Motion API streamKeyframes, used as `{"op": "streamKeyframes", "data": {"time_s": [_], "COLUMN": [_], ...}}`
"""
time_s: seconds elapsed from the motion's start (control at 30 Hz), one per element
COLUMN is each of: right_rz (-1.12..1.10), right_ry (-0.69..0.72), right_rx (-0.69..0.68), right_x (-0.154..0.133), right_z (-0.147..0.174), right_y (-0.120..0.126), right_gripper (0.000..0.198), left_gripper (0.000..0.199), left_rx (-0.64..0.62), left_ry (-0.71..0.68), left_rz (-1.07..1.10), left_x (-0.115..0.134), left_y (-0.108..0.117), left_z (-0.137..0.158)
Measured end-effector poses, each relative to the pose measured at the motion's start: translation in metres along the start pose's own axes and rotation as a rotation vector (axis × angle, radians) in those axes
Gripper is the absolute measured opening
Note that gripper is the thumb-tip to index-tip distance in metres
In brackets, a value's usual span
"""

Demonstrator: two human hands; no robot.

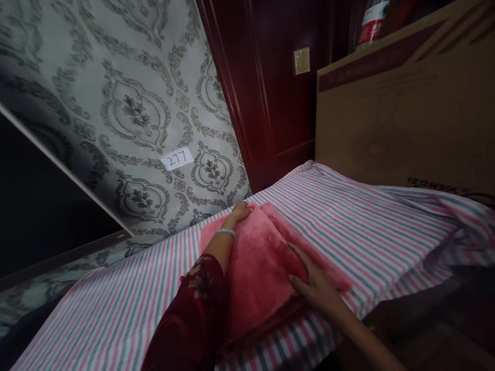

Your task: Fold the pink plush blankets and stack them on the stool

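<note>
A folded pink plush cloth (257,268) lies on a striped sheet (135,299), one layer over another. My left hand (242,210) is at its far edge, fingers closed on the fabric; a pale bracelet circles that wrist, and a dark red flowered sleeve covers the arm. On the cloth's right side rests my right hand (315,281), thumb and index finger stretched apart, with plush fabric showing between them. Its other fingers are mostly hidden. More pink fabric sticks out beyond the top layer, to the left of my left wrist and along the right side.
A large cardboard box (402,118) stands at the back right, with a red-labelled bottle (373,23) behind it. Dark red wood panelling (278,103) and patterned wallpaper (135,111) border the far side. A paper label (178,158) reading 277 is on the wallpaper. A dark panel (46,190) is at left.
</note>
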State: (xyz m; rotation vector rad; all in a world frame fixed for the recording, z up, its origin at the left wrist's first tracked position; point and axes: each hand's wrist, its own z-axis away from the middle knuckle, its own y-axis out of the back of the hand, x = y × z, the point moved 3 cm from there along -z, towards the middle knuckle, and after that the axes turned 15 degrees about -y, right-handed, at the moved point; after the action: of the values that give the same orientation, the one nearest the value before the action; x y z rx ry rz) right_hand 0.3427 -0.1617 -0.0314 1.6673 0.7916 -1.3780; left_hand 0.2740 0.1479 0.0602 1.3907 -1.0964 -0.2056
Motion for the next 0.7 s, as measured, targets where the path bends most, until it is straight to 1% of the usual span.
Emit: {"op": "streamKeyframes", "data": {"time_s": [0.1, 0.17, 0.23, 0.3, 0.37, 0.43, 0.47, 0.53, 0.57, 0.63, 0.7], "right_rz": [-0.071, -0.065, 0.003, 0.122, 0.246, 0.345, 0.386, 0.451, 0.471, 0.489, 0.489], "right_ry": [0.022, 0.032, 0.021, -0.010, -0.019, 0.018, 0.045, 0.069, 0.058, 0.004, -0.063], "right_rx": [0.036, 0.104, 0.204, 0.296, 0.358, 0.411, 0.434, 0.452, 0.441, 0.390, 0.330], "right_x": [-0.016, -0.019, -0.011, 0.004, 0.019, 0.030, 0.033, 0.038, 0.040, 0.045, 0.047], "right_z": [0.004, 0.005, 0.003, 0.002, 0.002, 0.003, 0.004, 0.005, 0.005, 0.003, -0.001], "right_y": [0.011, 0.024, 0.037, 0.048, 0.054, 0.057, 0.058, 0.059, 0.060, 0.062, 0.065], "right_gripper": [0.068, 0.064, 0.062, 0.058, 0.054, 0.051, 0.050, 0.052, 0.053, 0.058, 0.064], "left_gripper": [0.009, 0.008, 0.007, 0.008, 0.011, 0.014, 0.017, 0.025, 0.031, 0.038, 0.039], "left_rx": [0.037, 0.051, 0.045, 0.018, -0.018, -0.056, -0.074, -0.111, -0.128, -0.160, -0.180], "left_ry": [-0.046, -0.072, -0.081, -0.066, -0.040, -0.021, -0.016, -0.002, 0.009, 0.039, 0.072], "left_rz": [0.040, 0.052, 0.055, 0.058, 0.068, 0.094, 0.113, 0.158, 0.179, 0.218, 0.246], "left_x": [0.005, 0.011, 0.017, 0.019, 0.016, 0.010, 0.006, -0.001, -0.005, -0.010, -0.012], "left_y": [0.011, 0.009, -0.004, -0.023, -0.042, -0.053, -0.056, -0.054, -0.052, -0.048, -0.048], "left_z": [-0.013, -0.023, -0.031, -0.034, -0.032, -0.031, -0.031, -0.034, -0.036, -0.040, -0.042]}}
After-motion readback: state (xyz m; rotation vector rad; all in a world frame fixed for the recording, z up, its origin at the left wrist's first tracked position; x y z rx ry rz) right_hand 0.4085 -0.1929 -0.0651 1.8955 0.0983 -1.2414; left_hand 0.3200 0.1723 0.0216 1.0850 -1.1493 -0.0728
